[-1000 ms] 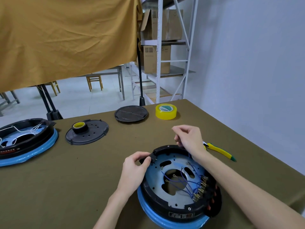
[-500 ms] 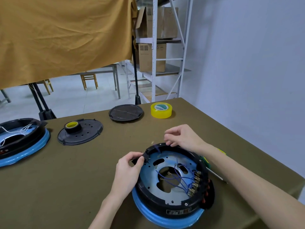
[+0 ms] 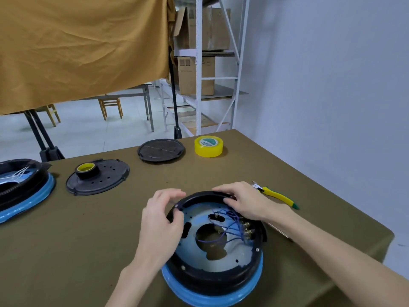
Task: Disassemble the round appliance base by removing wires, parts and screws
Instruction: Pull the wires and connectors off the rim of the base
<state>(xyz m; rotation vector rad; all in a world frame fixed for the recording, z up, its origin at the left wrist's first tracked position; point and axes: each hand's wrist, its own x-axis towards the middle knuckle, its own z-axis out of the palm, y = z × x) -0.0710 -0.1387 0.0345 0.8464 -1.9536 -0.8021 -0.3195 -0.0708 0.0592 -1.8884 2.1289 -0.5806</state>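
— Gripped at its black rim on two sides, the round appliance base (image 3: 218, 258) is seen tilted on the olive-covered table (image 3: 88, 251). How is it held?

— It is clasped on its left edge by the left hand (image 3: 162, 220), thumb curled onto the rim near a screw, fingers bent above it. Its far right edge is held by the right hand (image 3: 244, 201), fingers curved over the rim.

— And what is shown around the base, largest first?

— A mustard cloth (image 3: 84, 47) is hung well beyond the base, with metal shelving (image 3: 200, 63) and cardboard boxes (image 3: 195, 74) to the right of it. A second blue-rimmed base (image 3: 24, 191) is seen far left of the held base, cut off by the frame edge. Between the two, a black perforated disc (image 3: 99, 179) is laid flat, a small yellow-cored tape roll (image 3: 85, 169) set on it. Another black disc (image 3: 161, 150) is placed beyond the held base, a yellow tape roll (image 3: 208, 146) just beside it.

— Smaller things?

— Yellow-handled cutters (image 3: 277, 197) are laid just right of the base, behind the right wrist. Inside the base, blue wires (image 3: 223, 227) are run across the pale plate to brass terminals (image 3: 246, 229) at its right wall.
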